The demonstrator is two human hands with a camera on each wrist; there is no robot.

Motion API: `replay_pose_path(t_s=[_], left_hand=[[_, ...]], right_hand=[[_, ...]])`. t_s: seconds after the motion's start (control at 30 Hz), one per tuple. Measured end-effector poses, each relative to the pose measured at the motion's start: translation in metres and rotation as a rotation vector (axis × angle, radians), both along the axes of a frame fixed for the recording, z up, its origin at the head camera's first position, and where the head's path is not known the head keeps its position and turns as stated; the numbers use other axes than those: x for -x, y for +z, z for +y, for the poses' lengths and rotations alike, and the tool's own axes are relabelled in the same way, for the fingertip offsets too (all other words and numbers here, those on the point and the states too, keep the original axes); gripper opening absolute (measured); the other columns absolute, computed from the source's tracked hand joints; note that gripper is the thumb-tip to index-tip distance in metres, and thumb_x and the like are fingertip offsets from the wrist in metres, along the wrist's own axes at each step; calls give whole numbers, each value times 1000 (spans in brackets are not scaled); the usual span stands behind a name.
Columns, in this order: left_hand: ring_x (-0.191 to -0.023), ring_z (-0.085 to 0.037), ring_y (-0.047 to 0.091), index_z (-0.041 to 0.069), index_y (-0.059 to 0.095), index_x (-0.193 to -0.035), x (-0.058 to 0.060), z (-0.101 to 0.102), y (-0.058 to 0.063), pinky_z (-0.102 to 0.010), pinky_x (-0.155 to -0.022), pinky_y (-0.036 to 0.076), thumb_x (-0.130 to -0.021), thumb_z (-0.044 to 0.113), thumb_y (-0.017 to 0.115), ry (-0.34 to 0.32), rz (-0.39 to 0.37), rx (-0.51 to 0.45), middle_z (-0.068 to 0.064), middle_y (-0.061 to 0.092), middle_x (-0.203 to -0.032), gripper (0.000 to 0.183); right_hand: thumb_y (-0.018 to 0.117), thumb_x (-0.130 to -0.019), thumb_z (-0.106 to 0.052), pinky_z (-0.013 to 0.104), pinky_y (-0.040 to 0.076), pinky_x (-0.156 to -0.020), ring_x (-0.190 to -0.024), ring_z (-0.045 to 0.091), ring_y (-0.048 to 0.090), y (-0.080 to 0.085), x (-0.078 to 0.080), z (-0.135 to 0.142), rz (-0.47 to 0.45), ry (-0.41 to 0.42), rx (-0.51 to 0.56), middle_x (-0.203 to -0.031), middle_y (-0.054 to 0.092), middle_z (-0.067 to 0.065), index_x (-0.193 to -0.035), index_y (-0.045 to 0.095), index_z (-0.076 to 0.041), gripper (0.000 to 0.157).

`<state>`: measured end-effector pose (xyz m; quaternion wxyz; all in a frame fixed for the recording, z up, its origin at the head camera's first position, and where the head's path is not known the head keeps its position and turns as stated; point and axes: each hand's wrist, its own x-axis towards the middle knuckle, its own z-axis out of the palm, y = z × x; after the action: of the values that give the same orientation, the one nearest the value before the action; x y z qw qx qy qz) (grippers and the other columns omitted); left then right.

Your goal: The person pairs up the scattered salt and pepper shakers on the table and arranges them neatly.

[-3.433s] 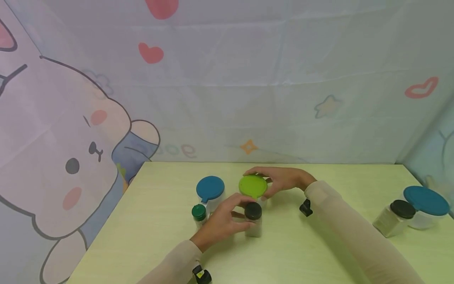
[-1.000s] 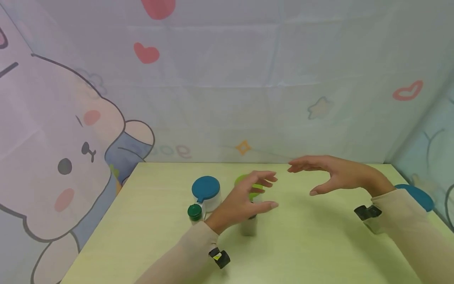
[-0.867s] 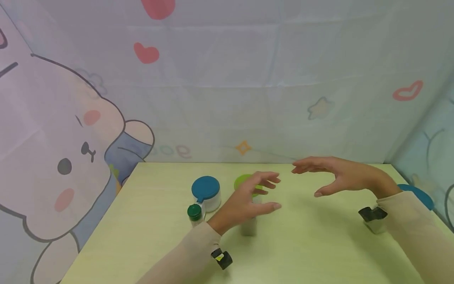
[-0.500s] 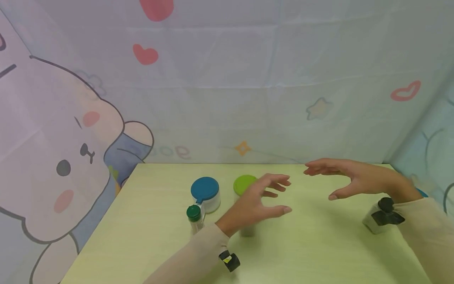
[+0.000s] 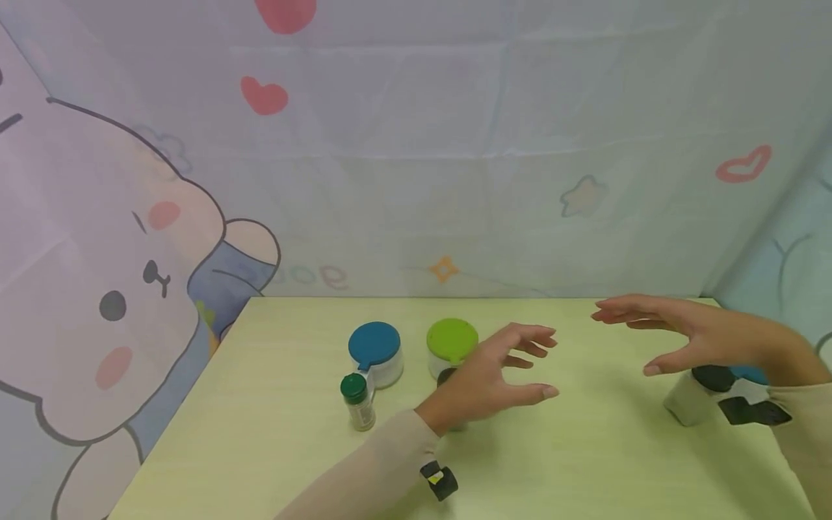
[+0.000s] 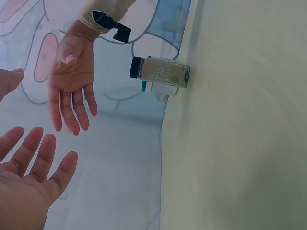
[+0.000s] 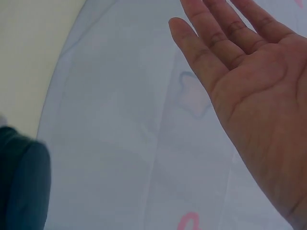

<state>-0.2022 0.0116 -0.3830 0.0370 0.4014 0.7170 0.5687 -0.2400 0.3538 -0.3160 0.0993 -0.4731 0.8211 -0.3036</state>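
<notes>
My left hand (image 5: 490, 375) hovers with relaxed, spread fingers and holds nothing. It partly covers a black-lidded jar (image 5: 447, 375) in the head view. Behind that jar stands a tub with a lime-green lid (image 5: 452, 339). My right hand (image 5: 708, 336) is raised on the right side, fingers extended and palm facing inward, also holding nothing. Below it is a second black-lidded spice jar (image 5: 689, 401), seen labelled in the left wrist view (image 6: 163, 72). A blue-lidded tub (image 5: 750, 373) is mostly hidden behind my right wrist.
On the left of the pale table (image 5: 260, 404) stand a blue-lidded tub (image 5: 375, 347) and, in front of it, a small green-capped shaker bottle (image 5: 357, 404). A printed cloth (image 5: 403, 180) hangs behind the table's back edge.
Earlier my left hand was at the black-lidded jar and my right hand at the green-lidded tub. Both hands have let go, lifted and moved right, the right hand farther.
</notes>
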Motion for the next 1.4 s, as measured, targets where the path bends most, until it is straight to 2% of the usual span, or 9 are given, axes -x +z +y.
replay_pose_path(t_s=[0.13,0.3,0.43,0.67,0.8,0.97,1.1,1.2,1.4], left_hand=[[-119,-4,58,28,48,-147,-1,5,-2,-28,-103,50,-91,23,79,-7,1,5,7,58,-137,64],[-120,-2,56,28,49,-146,-3,13,-5,-28,-104,49,-91,23,79,-27,-18,13,12,57,-136,62],[-122,-1,54,25,49,-146,-4,20,-8,-26,-104,49,-91,21,79,-43,-4,21,12,57,-137,62],[-124,1,52,23,49,-146,-3,30,-11,-23,-104,48,-91,20,79,-49,31,41,11,56,-139,63],[-125,2,52,23,50,-145,-4,35,-15,-22,-104,47,-90,19,80,-48,26,49,12,56,-139,63],[-126,3,51,22,50,-145,-7,42,-20,-21,-103,47,-90,20,79,-53,27,60,9,56,-140,62],[-126,4,51,22,49,-146,-7,48,-23,-21,-103,47,-91,21,79,-58,36,80,10,56,-140,62],[-126,4,50,22,49,-145,-6,52,-26,-19,-102,47,-91,21,79,-57,45,89,9,56,-141,62],[-127,3,50,23,50,-145,-5,58,-31,-19,-103,46,-92,22,78,-60,30,76,12,55,-142,60]], right_hand=[[77,-87,-2,15,43,-104,-138,6,47,-4,-2,9,7,-62,-10,-155,46,10,-157,35,-11,82],[75,-86,4,11,40,-105,-139,7,47,-13,-2,21,7,-85,35,-154,47,13,-156,36,-7,81],[73,-86,7,10,39,-103,-140,6,45,-18,-2,31,-9,-123,63,-155,46,12,-156,37,-7,80],[71,-82,14,13,35,-106,-141,8,44,-31,3,48,20,-128,119,-152,47,20,-154,36,1,81],[71,-82,16,14,34,-107,-140,9,44,-38,4,60,36,-150,130,-150,48,19,-154,36,2,81],[68,-85,16,12,34,-107,-140,7,43,-48,4,75,6,-186,132,-152,47,16,-154,35,3,78],[65,-89,13,11,33,-106,-141,4,40,-52,3,83,-11,-236,118,-152,46,15,-155,35,0,74],[65,-92,9,10,32,-103,-141,0,37,-55,3,87,-17,-293,95,-153,46,10,-156,36,-6,71],[66,-92,8,9,30,-105,-142,-3,35,-60,2,99,-2,-337,80,-154,45,5,-155,38,-6,70]])
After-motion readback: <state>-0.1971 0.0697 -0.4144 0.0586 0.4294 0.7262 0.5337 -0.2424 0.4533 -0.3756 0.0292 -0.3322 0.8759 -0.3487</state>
